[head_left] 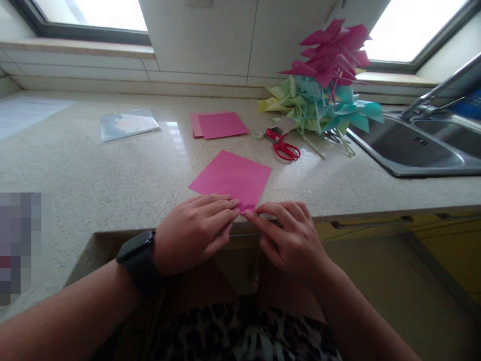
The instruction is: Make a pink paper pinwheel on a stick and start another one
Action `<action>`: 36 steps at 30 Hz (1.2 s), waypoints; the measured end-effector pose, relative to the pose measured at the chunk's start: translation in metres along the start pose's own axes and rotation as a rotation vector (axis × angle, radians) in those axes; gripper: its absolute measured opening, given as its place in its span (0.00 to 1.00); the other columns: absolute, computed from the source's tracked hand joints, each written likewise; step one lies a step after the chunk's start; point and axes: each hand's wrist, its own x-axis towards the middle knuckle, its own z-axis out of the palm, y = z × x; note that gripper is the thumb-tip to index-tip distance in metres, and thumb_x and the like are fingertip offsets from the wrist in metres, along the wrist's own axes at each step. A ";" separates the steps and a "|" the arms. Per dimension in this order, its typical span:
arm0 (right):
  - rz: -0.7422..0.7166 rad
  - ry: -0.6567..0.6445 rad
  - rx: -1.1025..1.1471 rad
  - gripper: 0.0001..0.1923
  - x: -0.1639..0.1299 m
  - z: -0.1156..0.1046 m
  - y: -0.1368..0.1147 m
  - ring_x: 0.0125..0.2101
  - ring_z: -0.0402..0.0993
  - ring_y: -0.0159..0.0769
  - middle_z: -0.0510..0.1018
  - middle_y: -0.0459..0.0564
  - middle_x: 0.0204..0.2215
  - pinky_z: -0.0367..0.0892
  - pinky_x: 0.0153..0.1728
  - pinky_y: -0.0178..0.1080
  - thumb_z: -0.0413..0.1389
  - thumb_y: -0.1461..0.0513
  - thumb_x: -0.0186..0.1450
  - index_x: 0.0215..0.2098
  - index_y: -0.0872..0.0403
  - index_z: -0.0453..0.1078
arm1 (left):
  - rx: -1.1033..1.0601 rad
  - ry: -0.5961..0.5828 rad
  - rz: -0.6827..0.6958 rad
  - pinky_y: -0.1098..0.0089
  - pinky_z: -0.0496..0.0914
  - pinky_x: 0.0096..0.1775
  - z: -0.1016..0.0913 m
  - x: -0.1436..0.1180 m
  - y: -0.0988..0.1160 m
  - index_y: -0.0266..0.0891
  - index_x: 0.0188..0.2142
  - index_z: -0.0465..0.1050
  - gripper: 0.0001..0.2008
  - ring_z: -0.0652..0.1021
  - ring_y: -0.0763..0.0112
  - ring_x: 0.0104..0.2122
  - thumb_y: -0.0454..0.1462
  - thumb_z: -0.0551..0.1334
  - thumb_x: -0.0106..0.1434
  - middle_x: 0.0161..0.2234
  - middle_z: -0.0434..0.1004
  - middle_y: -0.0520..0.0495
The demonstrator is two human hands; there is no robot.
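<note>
Pink paper square point(232, 176) flat on speckled countertop point(112, 170) near its front edge, left hand point(193, 231) pressing its near corner, fingers together, right hand point(289, 238) pinching that corner, red scissors point(282, 145) beyond the square, paper pinwheels point(326, 85) behind them

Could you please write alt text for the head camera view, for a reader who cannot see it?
Left hand and right hand press the near corner of a pink paper square on a speckled countertop. Behind lie red scissors, more pink sheets, paper pinwheels and a steel sink.
</note>
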 end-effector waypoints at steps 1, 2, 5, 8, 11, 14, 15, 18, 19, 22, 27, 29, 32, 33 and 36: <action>-0.002 -0.003 -0.001 0.21 0.000 0.000 0.000 0.46 0.70 0.46 0.79 0.51 0.49 0.62 0.48 0.52 0.57 0.66 0.65 0.57 0.50 0.73 | 0.007 -0.003 -0.003 0.55 0.74 0.55 0.000 0.000 0.000 0.36 0.53 0.75 0.15 0.78 0.57 0.53 0.33 0.60 0.68 0.53 0.80 0.42; -0.004 -0.003 -0.002 0.21 0.000 -0.001 0.000 0.46 0.70 0.46 0.79 0.51 0.49 0.62 0.48 0.52 0.57 0.66 0.65 0.57 0.50 0.73 | 0.014 -0.010 -0.008 0.54 0.74 0.55 0.000 0.000 0.001 0.36 0.53 0.75 0.15 0.78 0.57 0.53 0.33 0.60 0.68 0.53 0.80 0.42; -0.015 -0.006 -0.001 0.22 -0.001 -0.001 0.000 0.46 0.71 0.46 0.79 0.51 0.49 0.62 0.48 0.52 0.57 0.66 0.65 0.57 0.50 0.72 | 0.028 -0.025 -0.020 0.54 0.73 0.55 0.000 0.000 0.002 0.36 0.53 0.74 0.15 0.78 0.57 0.53 0.32 0.59 0.68 0.54 0.79 0.41; -0.021 0.015 0.013 0.22 -0.002 -0.001 0.001 0.46 0.72 0.45 0.79 0.51 0.49 0.63 0.48 0.52 0.57 0.66 0.65 0.57 0.51 0.72 | 0.038 -0.043 -0.009 0.54 0.72 0.56 -0.001 0.000 0.002 0.36 0.55 0.72 0.17 0.77 0.56 0.53 0.33 0.59 0.67 0.55 0.78 0.41; -0.035 0.036 0.023 0.20 -0.003 -0.001 0.001 0.47 0.72 0.46 0.80 0.52 0.49 0.63 0.49 0.52 0.57 0.66 0.65 0.56 0.52 0.73 | 0.044 -0.073 0.003 0.53 0.71 0.56 -0.002 0.000 0.001 0.37 0.55 0.72 0.17 0.76 0.55 0.54 0.33 0.59 0.67 0.56 0.77 0.42; -0.051 0.047 0.020 0.19 -0.005 -0.001 0.002 0.49 0.72 0.46 0.80 0.52 0.49 0.63 0.50 0.52 0.57 0.66 0.65 0.54 0.53 0.73 | 0.046 -0.087 0.002 0.52 0.71 0.57 -0.002 0.000 0.000 0.37 0.55 0.72 0.17 0.75 0.55 0.55 0.33 0.59 0.67 0.56 0.76 0.42; -0.054 0.048 0.019 0.19 -0.005 -0.001 0.002 0.49 0.72 0.47 0.80 0.52 0.49 0.63 0.50 0.52 0.57 0.67 0.65 0.54 0.53 0.73 | 0.046 -0.089 0.003 0.52 0.71 0.57 -0.002 -0.001 0.000 0.37 0.55 0.72 0.17 0.75 0.55 0.55 0.33 0.59 0.67 0.56 0.76 0.41; -0.059 0.044 0.014 0.19 -0.006 0.000 0.002 0.51 0.72 0.47 0.80 0.52 0.50 0.63 0.51 0.52 0.57 0.67 0.65 0.55 0.52 0.73 | 0.044 -0.092 0.008 0.53 0.71 0.57 -0.001 -0.001 0.000 0.37 0.55 0.72 0.17 0.75 0.55 0.55 0.33 0.60 0.67 0.56 0.76 0.41; -0.059 0.043 0.012 0.19 -0.006 0.000 0.003 0.51 0.72 0.47 0.80 0.52 0.50 0.63 0.51 0.52 0.57 0.67 0.65 0.55 0.52 0.73 | 0.044 -0.091 0.010 0.53 0.71 0.57 -0.001 -0.001 0.000 0.38 0.55 0.72 0.17 0.75 0.55 0.55 0.33 0.60 0.67 0.56 0.76 0.41; -0.059 0.041 -0.001 0.19 -0.005 0.000 0.002 0.50 0.72 0.47 0.80 0.52 0.50 0.63 0.51 0.52 0.57 0.66 0.65 0.55 0.52 0.73 | 0.047 -0.089 0.007 0.52 0.71 0.57 -0.001 -0.001 0.000 0.38 0.55 0.73 0.17 0.75 0.54 0.55 0.34 0.60 0.67 0.56 0.76 0.41; -0.028 0.028 -0.022 0.19 -0.003 -0.001 -0.001 0.48 0.72 0.46 0.80 0.52 0.49 0.63 0.49 0.52 0.57 0.66 0.66 0.55 0.51 0.74 | 0.061 -0.082 0.017 0.52 0.72 0.56 -0.002 -0.002 0.000 0.37 0.54 0.73 0.16 0.75 0.54 0.54 0.34 0.60 0.67 0.56 0.76 0.41; -0.018 0.026 -0.025 0.19 -0.001 -0.001 -0.002 0.46 0.72 0.46 0.79 0.52 0.49 0.63 0.48 0.52 0.57 0.66 0.66 0.55 0.51 0.74 | 0.067 -0.078 0.020 0.52 0.72 0.55 -0.002 -0.003 0.000 0.37 0.54 0.73 0.16 0.75 0.54 0.54 0.33 0.60 0.67 0.56 0.76 0.41; -0.009 0.017 -0.029 0.19 0.001 0.001 -0.002 0.45 0.71 0.46 0.79 0.51 0.48 0.63 0.47 0.52 0.57 0.66 0.66 0.55 0.51 0.74 | 0.072 -0.071 0.023 0.53 0.72 0.55 -0.002 -0.003 0.000 0.37 0.54 0.73 0.16 0.75 0.54 0.55 0.33 0.60 0.67 0.56 0.76 0.41; -0.005 0.012 -0.033 0.20 0.002 0.001 -0.002 0.45 0.71 0.46 0.79 0.51 0.48 0.62 0.47 0.52 0.56 0.66 0.66 0.55 0.51 0.74 | 0.073 -0.068 0.024 0.53 0.72 0.55 -0.002 -0.003 0.000 0.37 0.54 0.73 0.16 0.75 0.54 0.55 0.33 0.60 0.67 0.56 0.76 0.41; 0.007 -0.004 -0.044 0.20 0.002 0.001 -0.003 0.45 0.70 0.46 0.79 0.51 0.48 0.62 0.47 0.52 0.56 0.66 0.66 0.56 0.50 0.74 | 0.074 -0.071 0.025 0.53 0.72 0.56 -0.001 -0.002 -0.001 0.37 0.55 0.72 0.17 0.75 0.54 0.55 0.33 0.60 0.67 0.56 0.76 0.41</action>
